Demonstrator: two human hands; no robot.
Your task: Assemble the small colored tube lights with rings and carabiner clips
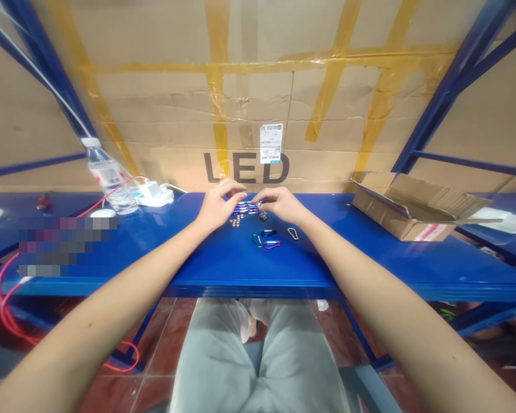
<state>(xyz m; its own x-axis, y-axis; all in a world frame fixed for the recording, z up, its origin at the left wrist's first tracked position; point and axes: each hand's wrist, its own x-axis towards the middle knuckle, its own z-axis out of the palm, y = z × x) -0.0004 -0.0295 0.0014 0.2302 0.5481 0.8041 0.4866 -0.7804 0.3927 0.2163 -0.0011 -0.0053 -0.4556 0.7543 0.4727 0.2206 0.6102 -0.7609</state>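
My left hand (220, 205) curves over a pile of shiny purple and blue metal pieces (246, 208), thumb and fingers closed in; what they hold is too small to make out. From the other side, my right hand (281, 204) pinches a small round silvery piece (259, 204) at the pile's edge. Small brass-coloured parts (236, 220) lie scattered below my left hand. A dark silvery cluster (263, 215) sits under my right fingertips. Closer to me are a green carabiner (257, 241), a black one (268, 233), a pink-purple one (272, 245) and a silver one (293, 233).
The blue table (258, 269) backs onto a large taped cardboard sheet (163, 115). An open cardboard box (413, 215) stands right. To the left are a water bottle (112, 178), a white power strip (155, 195), a red cable (11, 310) and a blurred-out patch.
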